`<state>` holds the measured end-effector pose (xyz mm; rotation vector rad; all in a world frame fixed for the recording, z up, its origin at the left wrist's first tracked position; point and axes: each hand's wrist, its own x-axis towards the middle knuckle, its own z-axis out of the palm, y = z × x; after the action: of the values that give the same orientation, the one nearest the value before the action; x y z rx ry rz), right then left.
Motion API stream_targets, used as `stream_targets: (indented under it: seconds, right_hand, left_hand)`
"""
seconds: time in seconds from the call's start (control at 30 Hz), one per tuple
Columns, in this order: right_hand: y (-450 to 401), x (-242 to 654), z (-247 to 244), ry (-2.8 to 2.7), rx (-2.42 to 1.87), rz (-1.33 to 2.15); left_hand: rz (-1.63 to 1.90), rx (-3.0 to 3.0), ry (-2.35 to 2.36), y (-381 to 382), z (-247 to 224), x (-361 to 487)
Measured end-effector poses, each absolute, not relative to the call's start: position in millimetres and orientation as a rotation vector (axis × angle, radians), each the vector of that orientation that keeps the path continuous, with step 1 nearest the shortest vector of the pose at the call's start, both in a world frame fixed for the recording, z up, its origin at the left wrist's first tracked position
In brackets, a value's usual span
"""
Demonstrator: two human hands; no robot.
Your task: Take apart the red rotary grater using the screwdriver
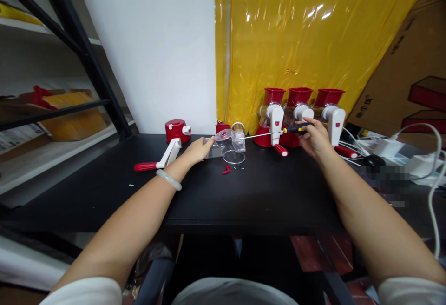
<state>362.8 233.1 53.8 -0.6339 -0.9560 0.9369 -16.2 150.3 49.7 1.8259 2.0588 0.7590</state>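
Observation:
My left hand is closed on the left side of a clear plastic grater housing, which is on the black table. My right hand grips the black and yellow handle of a screwdriver. Its long shaft points left, and the tip reaches the right side of the housing. In front of the housing lie a small red plastic part and several tiny screws. Behind it a metal grater drum and a red piece show in part.
Several red and white rotary graters stand at the back right. On the left are a red base and a white crank with a red handle. White chargers and cables lie at the right edge. A shelf rack stands left.

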Motion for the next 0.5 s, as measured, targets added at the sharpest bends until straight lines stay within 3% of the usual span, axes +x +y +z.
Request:
stream_targets:
  seconds: [0.5]
  right_hand:
    - [228.1,361.3,55.7,-0.979,-0.594,0.974]
  left_hand:
    - [0.791,1.805,2.049,150.0,48.5,-15.9]
